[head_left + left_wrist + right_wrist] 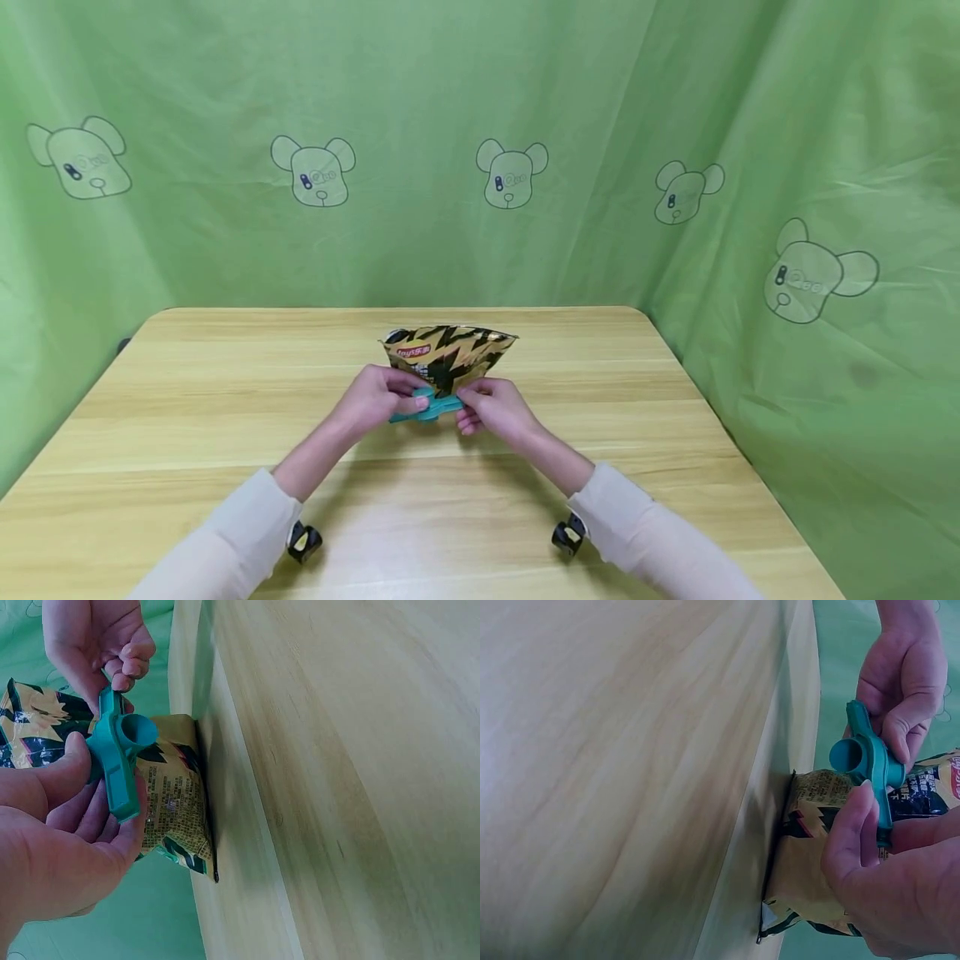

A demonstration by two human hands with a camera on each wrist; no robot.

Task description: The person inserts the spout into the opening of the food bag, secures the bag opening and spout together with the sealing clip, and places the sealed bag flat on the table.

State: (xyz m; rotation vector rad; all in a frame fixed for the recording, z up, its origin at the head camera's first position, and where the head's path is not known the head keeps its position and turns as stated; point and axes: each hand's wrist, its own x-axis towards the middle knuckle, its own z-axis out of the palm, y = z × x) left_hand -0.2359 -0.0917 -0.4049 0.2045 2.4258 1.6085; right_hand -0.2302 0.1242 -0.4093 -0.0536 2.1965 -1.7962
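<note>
A yellow and black chip bag (450, 350) stands on the table, its upper end fanned out above both hands. Across its narrowed middle lies a teal bag clip (446, 406) with a round spout, seen closely in the left wrist view (116, 769). My left hand (378, 402) grips the clip's left part, thumb on the near side. The right hand (498, 408) pinches its other end between thumb and fingers, as the right wrist view shows (907, 892). Printed text covers the bag's lower part (176, 795). Whether the clip is fastened cannot be told.
The wooden table (645, 483) extends around the bag, with rounded far corners. Green curtains (420, 75) with printed bear heads hang behind and at the sides. A black wrist camera (303, 543) sits under the left sleeve, another (568, 536) under the right.
</note>
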